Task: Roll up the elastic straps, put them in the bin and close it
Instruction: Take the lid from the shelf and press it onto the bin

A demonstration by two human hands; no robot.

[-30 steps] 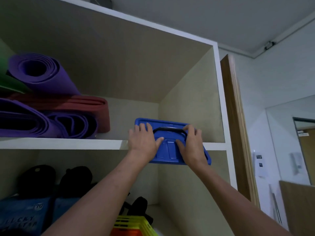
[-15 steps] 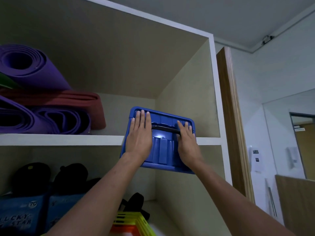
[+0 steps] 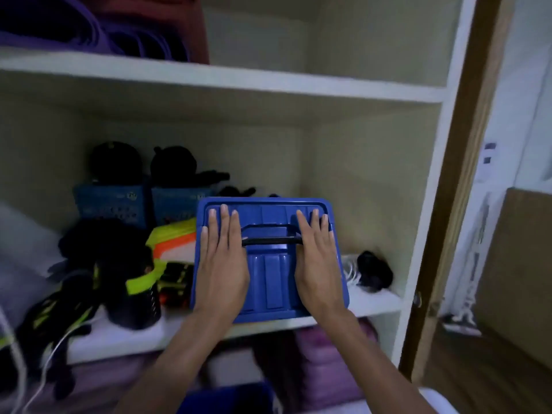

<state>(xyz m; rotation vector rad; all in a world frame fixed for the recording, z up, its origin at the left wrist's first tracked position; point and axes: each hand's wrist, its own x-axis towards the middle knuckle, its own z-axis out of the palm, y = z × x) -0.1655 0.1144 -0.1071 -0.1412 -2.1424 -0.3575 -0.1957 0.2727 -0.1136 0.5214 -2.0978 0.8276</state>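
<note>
Both hands, left [image 3: 221, 261] and right [image 3: 318, 264], lie flat with fingers spread on the one blue lid [image 3: 268, 279] at frame centre, against the shelf [image 3: 373, 300]. Two blue baskets [image 3: 143, 204] behind; their print is unreadable.

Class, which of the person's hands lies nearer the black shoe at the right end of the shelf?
Right. The right hand lies flat on the blue lid, beside the black shoe; the left hand lies on the lid's far side.

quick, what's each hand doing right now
Left hand: open, flat on the blue bin lid, left of the black handle.
Right hand: open, flat on the lid, right of the handle.
</note>
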